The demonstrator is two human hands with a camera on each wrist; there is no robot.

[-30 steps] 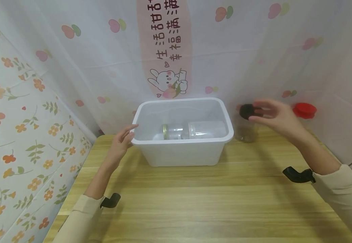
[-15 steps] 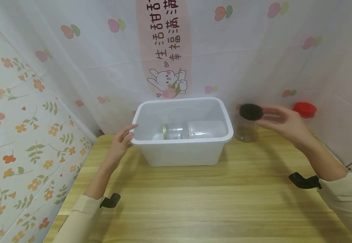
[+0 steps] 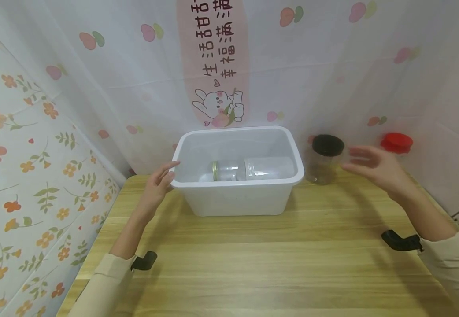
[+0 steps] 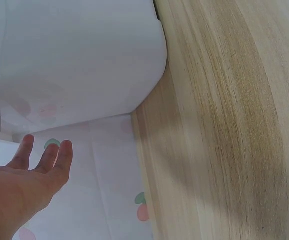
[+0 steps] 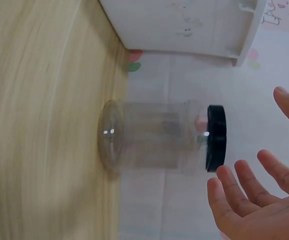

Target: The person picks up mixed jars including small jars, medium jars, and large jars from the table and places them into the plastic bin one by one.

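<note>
Plainly, R hand (image 3: 380, 170) nr jar (image 3: 320, 166), L hand (image 3: 155, 192) at tub (image 3: 237, 200), thumbs & fingers apart.

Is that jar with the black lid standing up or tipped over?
Standing up. The head view shows the jar's bottom on the table and its black lid at the top.
</note>
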